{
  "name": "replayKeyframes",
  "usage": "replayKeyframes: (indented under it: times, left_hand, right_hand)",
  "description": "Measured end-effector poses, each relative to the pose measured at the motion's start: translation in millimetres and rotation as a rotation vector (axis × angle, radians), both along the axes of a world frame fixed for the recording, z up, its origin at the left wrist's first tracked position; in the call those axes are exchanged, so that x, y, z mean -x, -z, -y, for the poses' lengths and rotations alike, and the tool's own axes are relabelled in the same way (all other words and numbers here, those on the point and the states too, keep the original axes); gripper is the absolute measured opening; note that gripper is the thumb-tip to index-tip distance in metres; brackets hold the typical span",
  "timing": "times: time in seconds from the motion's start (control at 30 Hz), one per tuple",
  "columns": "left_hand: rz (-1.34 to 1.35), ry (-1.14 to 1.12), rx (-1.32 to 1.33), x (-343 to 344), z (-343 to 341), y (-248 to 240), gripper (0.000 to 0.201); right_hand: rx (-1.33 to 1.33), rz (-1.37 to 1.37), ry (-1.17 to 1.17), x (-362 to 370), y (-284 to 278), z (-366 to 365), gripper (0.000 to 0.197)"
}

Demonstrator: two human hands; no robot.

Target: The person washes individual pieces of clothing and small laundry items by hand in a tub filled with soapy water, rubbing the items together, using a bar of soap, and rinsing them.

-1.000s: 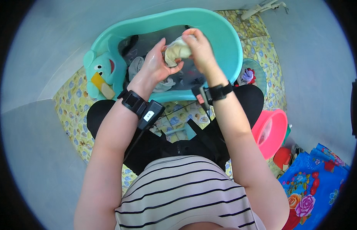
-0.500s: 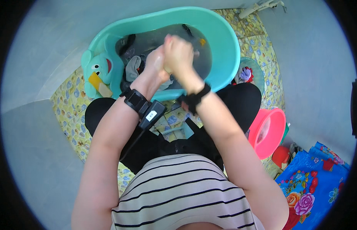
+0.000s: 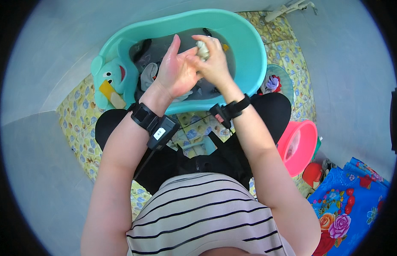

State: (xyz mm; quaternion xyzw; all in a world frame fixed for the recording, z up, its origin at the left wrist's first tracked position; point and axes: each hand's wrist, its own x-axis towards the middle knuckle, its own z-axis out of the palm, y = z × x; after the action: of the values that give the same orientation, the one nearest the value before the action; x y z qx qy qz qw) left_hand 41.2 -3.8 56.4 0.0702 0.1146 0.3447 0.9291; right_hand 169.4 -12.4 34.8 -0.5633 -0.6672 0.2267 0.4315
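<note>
Over the turquoise tub (image 3: 251, 59), my right hand (image 3: 215, 64) is closed round a small wadded pale cloth (image 3: 202, 50), which pokes out between thumb and fingers. Beside it my left hand (image 3: 178, 74) is open, palm turned up and thumb stretched out, its fingers partly hidden behind the right hand. Below both hands, dark grey water fills the tub. A pale grey garment (image 3: 148, 76) lies partly in the water, close to the left wrist. Farther left a black garment (image 3: 141, 50) floats by the tub wall.
A yellow-and-cream block (image 3: 107, 91) rests on the tub's cartoon-face corner (image 3: 113, 72). To the right stand a clear basin with purple and red cloth (image 3: 273, 83) and a pink basin (image 3: 310, 143). Blue floral fabric (image 3: 335, 209) hangs lower right; a pipe (image 3: 288, 9) sticks out at the back.
My hands were clasped tightly together. They have come apart somewhat: the left has opened with its palm up, and the right has moved rightward with the pale cloth now showing.
</note>
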Motion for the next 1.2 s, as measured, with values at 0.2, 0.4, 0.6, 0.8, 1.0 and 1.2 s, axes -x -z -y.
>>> replayKeyframes:
  times: [0.2, 0.4, 0.6, 0.8, 1.0, 1.2]
  left_hand:
    - [-0.364, 0.007, 0.055, 19.2, -1.2, 8.2, 0.055]
    - [-0.566, -0.199, 0.084, 29.2, -7.7, 14.3, 0.027]
    - [-0.530, -0.230, 0.086, 30.7, -7.3, 14.1, 0.019]
    - [-0.500, -0.268, 0.075, 38.3, -11.0, 19.3, 0.017]
    - [-0.619, -0.319, 0.123, 41.2, -14.5, 19.2, 0.017]
    - [-0.633, -0.264, 0.081, 45.2, -16.0, 27.6, 0.015]
  right_hand:
    - [0.495, -1.033, 0.235, -54.1, -5.4, -18.4, 0.011]
    - [0.718, -0.986, 0.438, -74.5, -5.8, -23.8, 0.021]
    - [0.736, -0.904, 0.345, -72.9, 9.7, -25.2, 0.014]
    - [0.801, -0.823, 0.233, -74.8, 12.6, -27.4, 0.021]
    - [0.730, -0.916, 0.083, -142.8, -16.4, -16.4, 0.027]
    - [0.530, -0.713, 0.543, -255.7, -34.3, 32.7, 0.031]
